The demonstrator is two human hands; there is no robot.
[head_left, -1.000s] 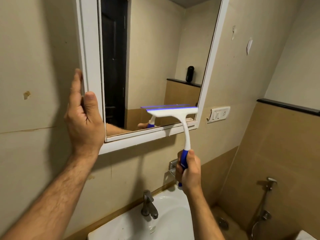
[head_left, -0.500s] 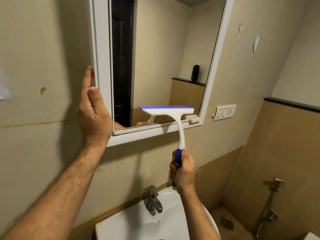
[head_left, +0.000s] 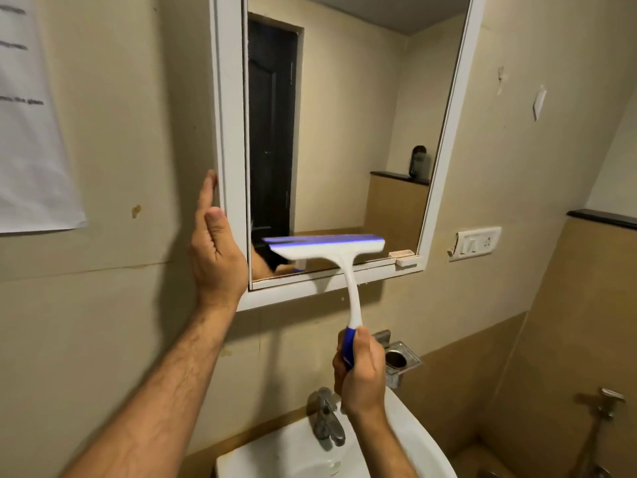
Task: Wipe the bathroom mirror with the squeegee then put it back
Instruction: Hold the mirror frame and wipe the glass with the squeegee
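Observation:
The bathroom mirror hangs on the wall in a white frame. My right hand grips the blue end of the squeegee's handle, below the mirror. The white squeegee has a blue blade, which lies across the lower part of the glass, nearer its left side. My left hand rests against the frame's left edge near the bottom corner, fingers straight and pointing up, thumb raised.
A white sink with a metal tap sits below my right hand. A steel holder is on the wall beside it. A switch plate is right of the mirror, a paper sheet at far left, a hand sprayer at lower right.
The squeegee blade has slid leftward along the bottom of the glass. My view has shifted left, bringing the paper sheet into sight. My left hand stays on the frame.

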